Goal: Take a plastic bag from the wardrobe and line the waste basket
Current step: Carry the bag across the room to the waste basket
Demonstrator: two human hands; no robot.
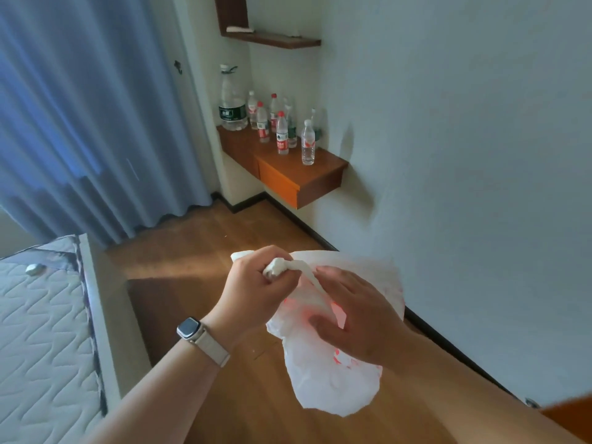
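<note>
- Fingers of my left hand (pixel 259 283) are curling tight round a twisted handle of the plastic bag (pixel 330 379), bunching it into a white knot.
- My right hand (pixel 355 318) is lying over the upper part of the bag with the fingers fairly straight. The thumb is showing through red-printed film, and I cannot tell whether this hand is pinching the plastic or only resting on it.
- A stretched strip of the bag is running from my left fist to under my right fingers. The rest is hanging below my right hand, crumpled and translucent, over the floor and near the wall on my right.
- My right hand is hiding where the strip ends, and the red print is too creased to read.
- A watch (pixel 189 328) on a pale strap is sitting on my left wrist.
- Wooden floor (pixel 198 251) is spreading out beneath the bag, and a white wall (pixel 464 155) is rising on the right.
- A quilted mattress (pixel 41 315) is showing at the left, cut off by the frame, with a small pale object (pixel 33 269) on it that I cannot make out.
- Blue curtains (pixel 80 123) are hanging beyond it.
- Water bottles (pixel 282 133) are standing on a wall-mounted shelf (pixel 320 184) in the far corner, beneath a second shelf (pixel 272 38).
</note>
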